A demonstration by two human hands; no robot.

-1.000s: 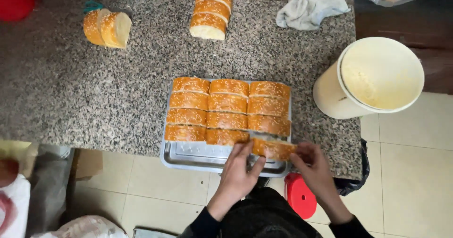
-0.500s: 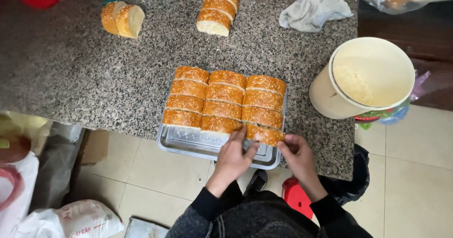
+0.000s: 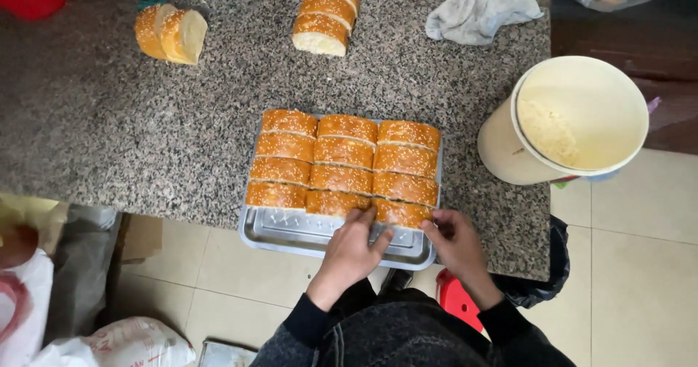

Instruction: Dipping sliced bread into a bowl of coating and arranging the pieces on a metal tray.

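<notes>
Left hand (image 3: pixel 351 247) and right hand (image 3: pixel 452 237) pinching the bread piece (image 3: pixel 402 213) at the tray's (image 3: pixel 291 230) near right, best seated level, snug against the neighbouring row.

Granite countertop (image 3: pixel 109 120), speckled grey. Far beyond the hands: short loaf of three sesame slices (image 3: pixel 326 14); to their far left, two-slice bread piece (image 3: pixel 169 34); far right, crumpled grey cloth (image 3: pixel 483 7). Right of the hands: cream bucket (image 3: pixel 574 120), pale spread inside. Below them: red stool (image 3: pixel 456 300).
</notes>
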